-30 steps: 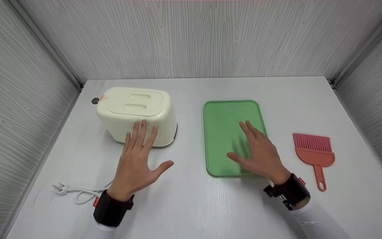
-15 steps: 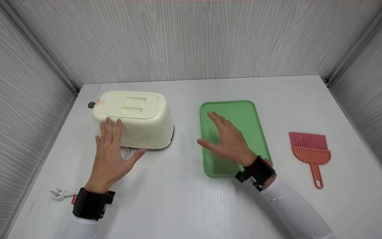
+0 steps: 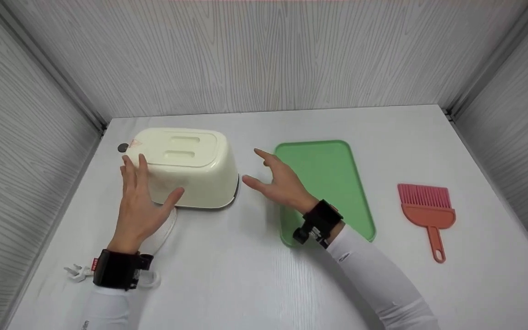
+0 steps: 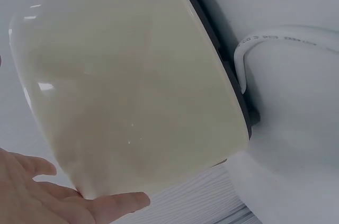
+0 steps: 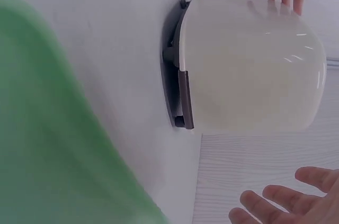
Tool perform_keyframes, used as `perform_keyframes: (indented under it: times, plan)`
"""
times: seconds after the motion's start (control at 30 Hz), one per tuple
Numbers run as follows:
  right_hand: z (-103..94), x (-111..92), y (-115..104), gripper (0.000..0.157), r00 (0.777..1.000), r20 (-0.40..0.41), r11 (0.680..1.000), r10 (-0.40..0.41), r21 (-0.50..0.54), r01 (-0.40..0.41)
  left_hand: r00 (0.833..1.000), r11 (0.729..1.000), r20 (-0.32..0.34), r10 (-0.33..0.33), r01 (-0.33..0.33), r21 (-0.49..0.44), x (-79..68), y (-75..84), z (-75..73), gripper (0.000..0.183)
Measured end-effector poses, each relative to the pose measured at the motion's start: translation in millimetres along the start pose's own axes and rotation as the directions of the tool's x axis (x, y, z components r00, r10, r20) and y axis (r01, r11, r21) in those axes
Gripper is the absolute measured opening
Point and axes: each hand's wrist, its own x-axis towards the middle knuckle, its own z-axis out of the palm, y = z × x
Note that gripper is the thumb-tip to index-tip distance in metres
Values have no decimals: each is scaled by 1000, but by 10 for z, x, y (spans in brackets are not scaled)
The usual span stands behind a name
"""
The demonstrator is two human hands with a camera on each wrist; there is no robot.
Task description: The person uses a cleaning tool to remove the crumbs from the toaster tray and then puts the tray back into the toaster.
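Observation:
A cream toaster (image 3: 184,169) with two shallow slots in its top cover stands at the back left of the white table. My left hand (image 3: 139,208) is spread at its front left corner, fingers straight and overlapping the front in the head view. In the left wrist view, that hand's fingers (image 4: 116,208) lie along the toaster's edge. Off the toaster's right end, my right hand (image 3: 280,183) hovers with fingers extended, partly over the green tray (image 3: 328,183). A gap separates the right hand (image 5: 296,200) from the toaster in the right wrist view. Neither hand holds anything.
A white power cord (image 4: 286,36) runs from the toaster's underside. Its plug (image 3: 78,272) lies by my left wrist. To the right of the tray lies a red hand brush (image 3: 428,213). Wood-grain panels (image 3: 264,55) enclose the table at the back and both sides.
Both hands have moved left: the left one from the toaster's front to its left corner, the right one from over the tray toward the toaster. The view has shifted slightly.

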Motion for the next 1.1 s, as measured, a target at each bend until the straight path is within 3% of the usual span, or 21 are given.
perform_keyframes:
  times: [0.27,0.53,0.7,0.93,1.1]
  plan:
    - [183,282,-147,86,997,69,996,-17,92,11,999,1000,-50,-18,17,-17,78,-4,35,101]
    - [335,468,-264,85,995,77,981,-60,191,45,995,999,-99,-23,20,-31,133,0,95,82]
    - [328,519,-297,87,993,105,979,-45,201,23,992,999,-125,-25,21,-28,141,3,126,77]
    - [303,550,-290,88,986,166,963,22,262,-66,983,1000,-185,2,-5,-16,156,-14,178,74]
    - [306,543,-275,86,987,158,962,22,265,-64,980,1000,-195,30,-31,-2,175,-17,190,71]
